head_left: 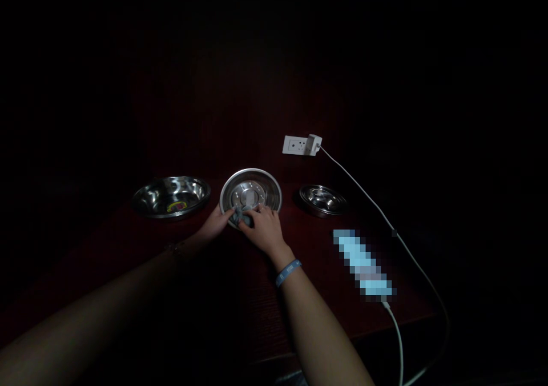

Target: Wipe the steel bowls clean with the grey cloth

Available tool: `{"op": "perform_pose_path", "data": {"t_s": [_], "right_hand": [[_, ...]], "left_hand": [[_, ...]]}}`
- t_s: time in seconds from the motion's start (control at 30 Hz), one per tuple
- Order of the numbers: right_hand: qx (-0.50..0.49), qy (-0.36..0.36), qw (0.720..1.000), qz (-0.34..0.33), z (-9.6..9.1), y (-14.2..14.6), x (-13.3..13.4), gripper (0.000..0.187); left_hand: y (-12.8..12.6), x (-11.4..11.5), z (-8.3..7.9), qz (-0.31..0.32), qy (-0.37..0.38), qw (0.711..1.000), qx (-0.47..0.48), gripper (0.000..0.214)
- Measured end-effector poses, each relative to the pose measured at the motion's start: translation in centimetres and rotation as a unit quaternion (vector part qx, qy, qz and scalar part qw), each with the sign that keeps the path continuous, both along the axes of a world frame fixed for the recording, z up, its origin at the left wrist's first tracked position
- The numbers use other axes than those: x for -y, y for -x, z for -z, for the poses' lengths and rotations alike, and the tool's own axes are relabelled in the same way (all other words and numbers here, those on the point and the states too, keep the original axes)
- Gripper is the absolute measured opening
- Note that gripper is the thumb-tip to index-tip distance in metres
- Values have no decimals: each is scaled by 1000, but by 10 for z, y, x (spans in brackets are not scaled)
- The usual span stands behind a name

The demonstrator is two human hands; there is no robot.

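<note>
A steel bowl [252,187] stands tilted on its edge in the middle of a dark red table [240,294], its inside facing me. My left hand [218,221] grips the bowl's lower left rim. My right hand [263,229], with a blue wristband, is closed on a small grey cloth [240,217] pressed against the bowl's lower rim.
A wider steel bowl [171,196] lies to the left and a smaller one [323,198] to the right. Behind is a white power strip [299,144] with a plug and a white cable [385,220] running to a blurred flat object [363,266]. The surroundings are dark.
</note>
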State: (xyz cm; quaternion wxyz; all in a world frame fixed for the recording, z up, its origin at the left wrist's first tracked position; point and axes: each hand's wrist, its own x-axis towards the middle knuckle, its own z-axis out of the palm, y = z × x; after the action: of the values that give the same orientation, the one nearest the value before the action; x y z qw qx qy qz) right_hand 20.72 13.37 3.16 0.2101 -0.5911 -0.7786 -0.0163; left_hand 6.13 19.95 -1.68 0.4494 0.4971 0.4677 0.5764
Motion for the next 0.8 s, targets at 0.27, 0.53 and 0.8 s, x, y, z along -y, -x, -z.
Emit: {"op": "perform_pose_path", "data": {"t_s": [0.27, 0.53, 0.8], "right_hand": [[37, -38, 996, 77, 0, -4, -3, 38], [49, -76, 989, 115, 1, -10, -5, 32], [30, -54, 992, 114, 1, -14, -7, 40]], "left_hand": [[2, 1, -2, 2, 0, 1000, -13, 53], [0, 3, -3, 4, 12, 1000, -7, 53], [1, 4, -2, 8, 13, 1000, -13, 50]]}}
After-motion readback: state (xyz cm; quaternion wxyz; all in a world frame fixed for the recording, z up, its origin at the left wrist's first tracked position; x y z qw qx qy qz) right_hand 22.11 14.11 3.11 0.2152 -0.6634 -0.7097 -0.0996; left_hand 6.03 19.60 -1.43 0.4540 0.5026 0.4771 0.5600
